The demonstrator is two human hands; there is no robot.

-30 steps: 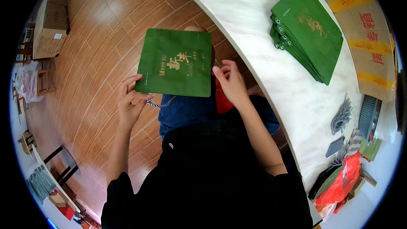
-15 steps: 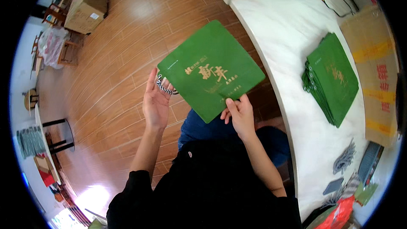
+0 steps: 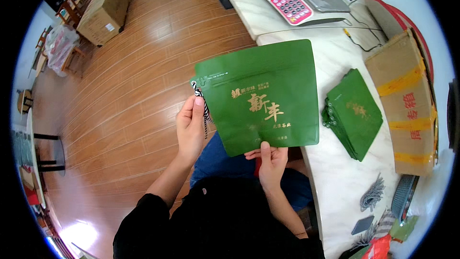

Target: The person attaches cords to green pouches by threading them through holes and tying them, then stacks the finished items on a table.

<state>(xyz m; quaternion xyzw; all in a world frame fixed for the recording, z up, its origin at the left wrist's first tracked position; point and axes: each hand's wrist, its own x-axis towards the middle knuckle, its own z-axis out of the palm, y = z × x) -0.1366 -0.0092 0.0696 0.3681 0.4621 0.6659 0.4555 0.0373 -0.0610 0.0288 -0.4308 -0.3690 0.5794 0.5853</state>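
A flat green pouch (image 3: 287, 74) with gold print is held up in front of me, tilted slightly. Its upper left corner has a small eyelet, and a black-and-white cord (image 3: 195, 88) passes through it and hangs down. My left hand (image 3: 190, 127) pinches this cord between thumb and fingers just below the eyelet. My right hand (image 3: 272, 168) grips the pouch's lower edge, thumb in front and fingers behind. On the table to the right lies a fanned stack of similar green pouches (image 3: 357, 115), and nearer me a bundle of grey-looking cords (image 3: 372, 195).
The white marble-patterned table (image 3: 330, 177) curves along my right. On it are a pink scale (image 3: 287, 1), a taped cardboard box (image 3: 407, 103), a blue-grey basket (image 3: 404, 195), a small dark rectangle (image 3: 362, 225) and a red bag (image 3: 378, 248). A large carton (image 3: 98, 19) stands far left.
My left hand has closed from open fingers to a pinch on the cord. The pouch has turned more upright and moved right. The view has shifted, showing more of the scale.
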